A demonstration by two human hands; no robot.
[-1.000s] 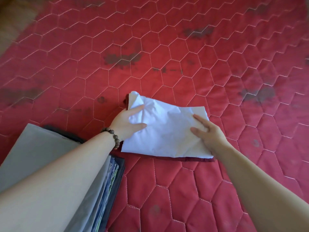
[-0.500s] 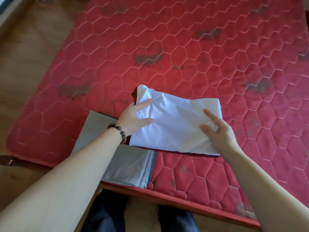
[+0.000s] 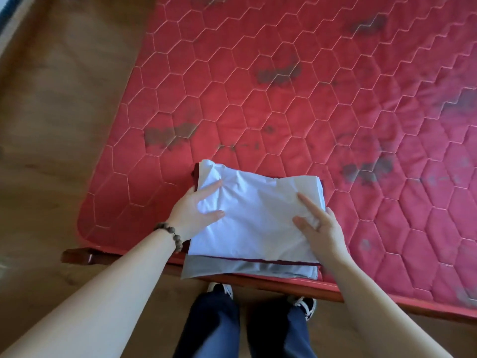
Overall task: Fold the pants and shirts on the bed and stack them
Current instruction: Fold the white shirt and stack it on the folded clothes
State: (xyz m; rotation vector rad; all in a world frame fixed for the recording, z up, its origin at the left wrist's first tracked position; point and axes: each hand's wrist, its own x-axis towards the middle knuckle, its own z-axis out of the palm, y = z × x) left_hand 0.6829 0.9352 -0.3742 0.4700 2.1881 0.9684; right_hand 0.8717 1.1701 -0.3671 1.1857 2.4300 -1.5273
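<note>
A folded white garment lies on a folded dark red garment, of which only a thin edge shows. This bundle rests on a stack of folded grey clothes at the near edge of the red quilted bed. My left hand grips the bundle's left edge, thumb and one finger on top, the other fingers hidden beneath. My right hand holds the right edge, with forefinger and thumb lying on the white cloth.
The bed's dark wooden frame runs along the near side. Wooden floor lies to the left. My legs in blue trousers and my shoes stand right against the bed edge below the stack.
Both hands carried the white and red bundle from the middle of the bed toward me and onto the grey stack. The view has pulled back, showing the bed edge and floor.
</note>
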